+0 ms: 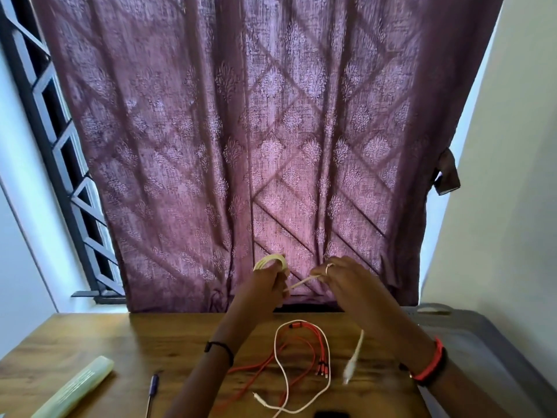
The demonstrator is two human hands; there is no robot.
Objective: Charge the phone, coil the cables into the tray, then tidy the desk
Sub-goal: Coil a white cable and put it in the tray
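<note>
**Head view.** Both hands were raised above the counter [90, 336], beyond the red cable [304, 331] and in front of a purple patterned curtain [241, 131].

- The left hand [265, 285], up and to the left of the red cable, had its fingers curled round a small coil of cream cable [269, 261], which showed above the knuckles.
- The right hand [346, 282], up and to the right of the red cable and wearing a ring [329, 268], pinched a taut strand of the same cream cable running across from the left hand.
- The cable's free end [355, 351] hung, blurred, just right of the red cable.
- The red cable lay loose on the counter, tangled with a white cable [280, 365] whose loop ran round it.
- A grey tray [488, 342] stood well to the right of the red cable, behind the right forearm.
- A pen [152, 390] lay to the left of the red cable, and a pale green case [75, 387] lay farther left.
- A dark object [331, 414] sat below the red cable at the frame's edge. What it was could not be told.
- A barred window [45, 116] stood far to the upper left.
</note>
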